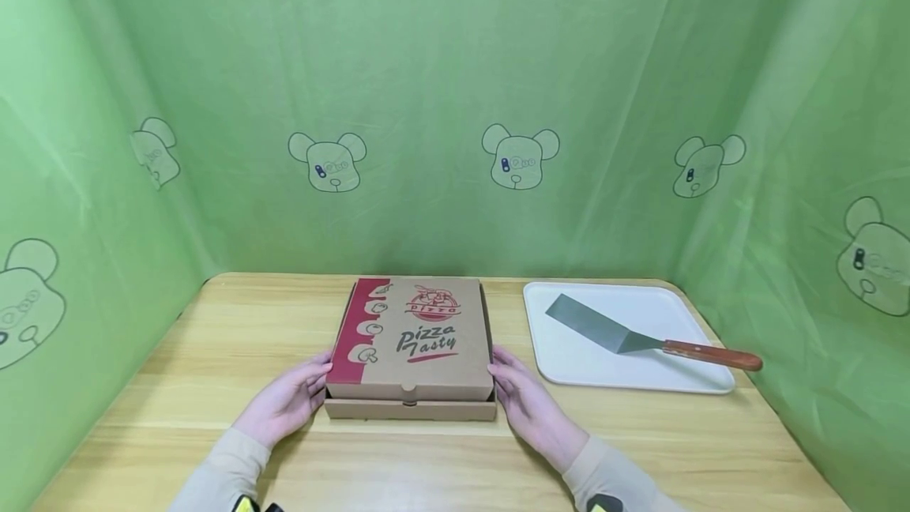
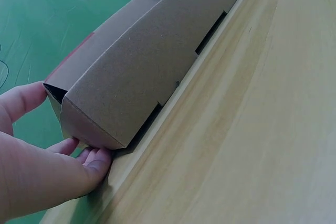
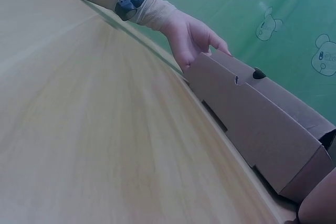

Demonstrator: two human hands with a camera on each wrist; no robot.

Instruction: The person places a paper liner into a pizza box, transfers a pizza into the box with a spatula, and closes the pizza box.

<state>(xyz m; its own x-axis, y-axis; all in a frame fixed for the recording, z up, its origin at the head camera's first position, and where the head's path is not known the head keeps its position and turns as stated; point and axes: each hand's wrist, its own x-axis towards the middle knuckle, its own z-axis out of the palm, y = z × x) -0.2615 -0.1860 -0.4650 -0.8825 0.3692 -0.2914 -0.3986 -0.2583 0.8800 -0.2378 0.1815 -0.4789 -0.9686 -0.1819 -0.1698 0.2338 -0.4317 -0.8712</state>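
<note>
A brown cardboard pizza box point(image 1: 426, 338) with a red printed strip lies on the wooden table, its lid down over the tray but the front edge of the tray showing. At the box's left front side my left hand point(image 1: 287, 401) grips it. One finger of it touches the lid's corner, and curled fingers point(image 2: 97, 161) reach the bottom edge in the left wrist view. My right hand point(image 1: 529, 409) holds the opposite side, fingertips against lid and side wall. Only a little of that hand point(image 3: 320, 203) shows in the right wrist view.
A white tray point(image 1: 682, 378) stands at the right of the table. Across it lies a metal spatula point(image 1: 590, 325) whose wooden handle point(image 1: 711, 354) sticks out over the tray's right rim. Green curtains point(image 1: 426, 62) with bear heads enclose the wooden table point(image 1: 398, 468).
</note>
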